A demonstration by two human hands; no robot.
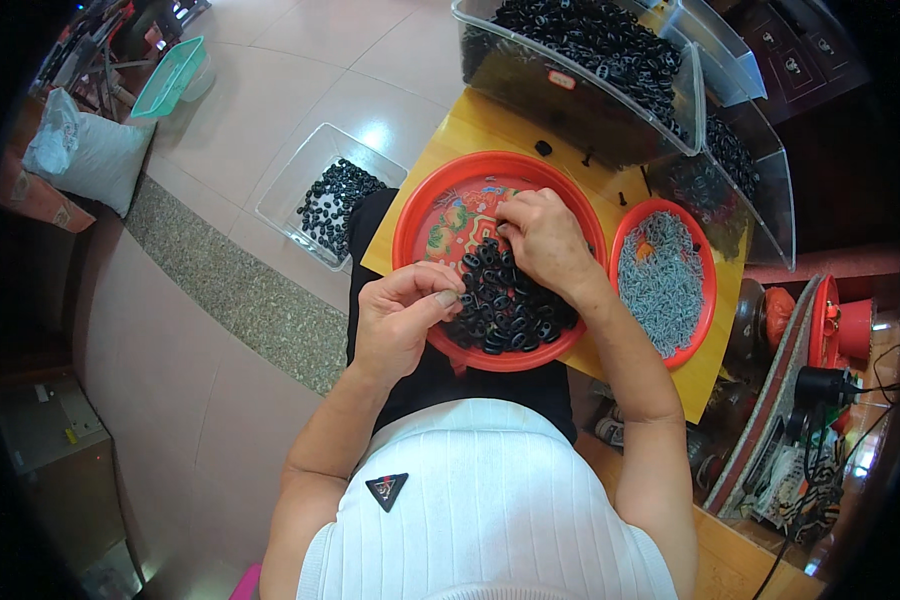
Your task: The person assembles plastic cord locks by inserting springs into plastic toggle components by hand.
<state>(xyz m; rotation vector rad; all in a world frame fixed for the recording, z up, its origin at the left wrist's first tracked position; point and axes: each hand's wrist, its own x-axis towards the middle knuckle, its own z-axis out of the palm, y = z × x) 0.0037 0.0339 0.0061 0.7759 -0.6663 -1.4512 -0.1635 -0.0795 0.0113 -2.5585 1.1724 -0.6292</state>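
Note:
A round red tray with a flower-patterned bottom sits in front of me, partly on the yellow board. Small black ring-like plastic parts are heaped in its near right half. My left hand is at the tray's left rim, thumb and fingers pinched together beside the heap. Over the far side of the heap, my right hand has its fingers curled and drawn together. Whatever either hand pinches is too small or hidden to make out. Right of the tray, a smaller red oval tray holds many silvery screws.
Large clear bins of black parts stand at the yellow board's far edge. A few loose black pieces lie on the board. On the floor at left is a clear box with small black pieces. Cables hang at right.

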